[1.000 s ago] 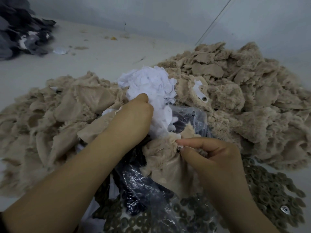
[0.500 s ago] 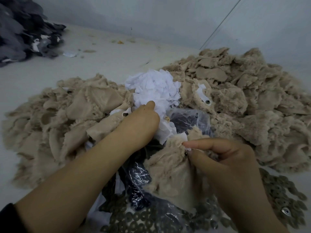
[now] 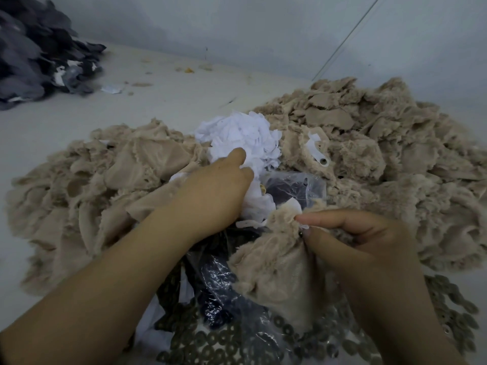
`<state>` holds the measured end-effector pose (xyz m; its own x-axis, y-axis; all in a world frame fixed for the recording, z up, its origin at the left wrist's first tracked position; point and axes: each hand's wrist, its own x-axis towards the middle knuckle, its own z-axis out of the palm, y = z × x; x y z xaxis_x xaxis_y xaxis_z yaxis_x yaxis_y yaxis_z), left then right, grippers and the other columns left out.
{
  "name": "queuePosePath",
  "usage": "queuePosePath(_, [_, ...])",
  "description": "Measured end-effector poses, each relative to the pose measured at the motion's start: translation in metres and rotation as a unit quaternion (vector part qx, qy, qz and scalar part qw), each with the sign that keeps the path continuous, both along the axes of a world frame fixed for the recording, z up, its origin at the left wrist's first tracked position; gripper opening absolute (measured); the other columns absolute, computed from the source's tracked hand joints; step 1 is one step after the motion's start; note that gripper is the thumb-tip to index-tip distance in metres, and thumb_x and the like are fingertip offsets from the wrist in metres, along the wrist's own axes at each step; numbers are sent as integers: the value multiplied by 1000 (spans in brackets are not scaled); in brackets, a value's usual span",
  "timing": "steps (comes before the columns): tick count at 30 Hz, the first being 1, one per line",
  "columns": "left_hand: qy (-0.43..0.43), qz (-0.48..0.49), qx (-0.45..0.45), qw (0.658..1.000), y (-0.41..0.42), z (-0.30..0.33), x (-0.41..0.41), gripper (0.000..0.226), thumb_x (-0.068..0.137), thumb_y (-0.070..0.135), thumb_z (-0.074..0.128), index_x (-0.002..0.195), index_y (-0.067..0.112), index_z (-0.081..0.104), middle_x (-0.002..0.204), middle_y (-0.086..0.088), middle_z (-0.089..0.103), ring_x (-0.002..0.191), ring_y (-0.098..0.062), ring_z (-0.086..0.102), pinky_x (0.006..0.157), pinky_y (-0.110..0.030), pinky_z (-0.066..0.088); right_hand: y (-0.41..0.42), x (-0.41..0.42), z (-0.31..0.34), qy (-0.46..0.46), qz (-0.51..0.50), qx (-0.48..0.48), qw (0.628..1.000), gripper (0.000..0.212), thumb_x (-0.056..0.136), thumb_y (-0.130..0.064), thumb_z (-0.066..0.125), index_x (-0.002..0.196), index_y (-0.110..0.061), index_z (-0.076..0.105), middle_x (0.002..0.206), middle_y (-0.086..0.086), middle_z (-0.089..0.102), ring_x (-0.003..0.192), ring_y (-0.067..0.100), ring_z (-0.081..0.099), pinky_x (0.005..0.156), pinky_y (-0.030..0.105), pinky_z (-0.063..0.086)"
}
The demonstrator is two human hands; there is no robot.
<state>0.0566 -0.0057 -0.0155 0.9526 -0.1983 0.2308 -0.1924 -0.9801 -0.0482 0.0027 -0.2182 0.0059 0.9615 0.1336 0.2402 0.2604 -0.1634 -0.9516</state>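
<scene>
The piece (image 3: 274, 264) pinched in the right hand (image 3: 369, 241) is beige plush cloth, shaggy on one face, with a smooth woven backing on the other. The plastic bag (image 3: 297, 183) under it is clear, crinkled and glossy. Behind the bag, the white scraps (image 3: 242, 135) are thin matt cloth. Around the bag, the heap (image 3: 382, 159) is the same fuzzy plush. In front of the bag, the rings (image 3: 210, 346) look dull, dark olive. The desk (image 3: 163, 106) is pale, smooth and matt.

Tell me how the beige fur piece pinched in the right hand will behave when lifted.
Likely floppy: the fur piece sags in folds below the right hand pinch. Probably light, since two fingers hold it. Its frayed edge may shed fluff.
</scene>
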Motion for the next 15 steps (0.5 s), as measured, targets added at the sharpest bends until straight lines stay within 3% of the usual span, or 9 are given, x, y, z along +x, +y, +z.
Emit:
queuePosePath(2, [-40, -55, -167, 984, 2, 9, -7, 37, 83, -6, 50, 110, 11, 68, 115, -1, 51, 75, -20, 54, 61, -36, 47, 2, 2, -2, 2, 3, -6, 1000, 39, 76, -2, 76, 69, -41, 79, 49, 12, 63, 41, 17, 42, 42, 25, 35])
queuePosePath(3, [-24, -84, -267, 960, 2, 14, -10, 37, 85, -7, 50, 107, 13, 72, 110, 4, 57, 81, -16, 58, 68, -30, 48, 3, 2, -2, 3, 5, -4, 1000, 38, 76, -3, 75, 69, -40, 79, 47, 11, 63, 40, 16, 42, 42, 24, 34])
queuePosePath(5, [88, -126, -401, 903, 3, 17, -16, 39, 89, -5, 53, 107, 23, 73, 104, 15, 65, 80, -1, 61, 69, -17, 46, 4, 2, -3, 7, 13, 9, 1000, 32, 73, -6, 75, 70, -37, 79, 43, 8, 60, 37, 12, 39, 41, 18, 31])
queuePosePath(7, [230, -156, -466, 840, 1, 17, -22, 48, 89, -6, 53, 119, 28, 68, 113, 12, 67, 89, -2, 65, 76, -26, 52, 7, 1, -4, 15, 24, 24, 999, 30, 73, -5, 75, 70, -34, 80, 42, -2, 60, 34, 4, 40, 41, 13, 31])
queuePosePath(8, [268, -170, -491, 811, -1, 15, -23, 51, 89, -7, 52, 125, 27, 65, 120, 3, 67, 98, -12, 67, 82, -36, 54, 8, 2, -5, 19, 29, 33, 999, 32, 74, -2, 75, 70, -33, 80, 44, -6, 62, 35, -1, 43, 40, 11, 33])
queuePosePath(10, [281, -178, -541, 773, -2, 10, -23, 51, 89, -12, 52, 124, 23, 65, 121, -17, 65, 98, -40, 63, 77, -41, 50, 7, 2, -6, 25, 33, 34, 999, 35, 75, 3, 74, 70, -31, 81, 45, -8, 62, 33, -1, 44, 38, 10, 33])
queuePosePath(11, [274, -172, -558, 764, -2, 8, -23, 49, 88, -15, 54, 120, 21, 67, 119, -23, 64, 94, -46, 61, 74, -41, 47, 7, 2, -7, 25, 34, 25, 999, 36, 76, 3, 75, 70, -32, 81, 46, -6, 63, 33, 0, 42, 39, 11, 33])
queuePosePath(12, [267, -162, -575, 756, -3, 7, -22, 44, 87, -16, 58, 115, 16, 69, 114, -25, 66, 92, -46, 62, 74, -41, 49, 7, 3, -8, 23, 36, 16, 999, 36, 77, 2, 76, 71, -33, 80, 48, -2, 66, 35, 5, 44, 41, 14, 35])
queuePosePath(15, [249, -111, -613, 742, 1, 4, -20, 21, 81, -7, 72, 98, 4, 72, 91, -13, 74, 80, -21, 70, 75, -27, 57, 4, 6, -10, 21, 26, 7, 999, 34, 78, 1, 77, 75, -32, 80, 62, 2, 73, 48, 15, 61, 47, 22, 47])
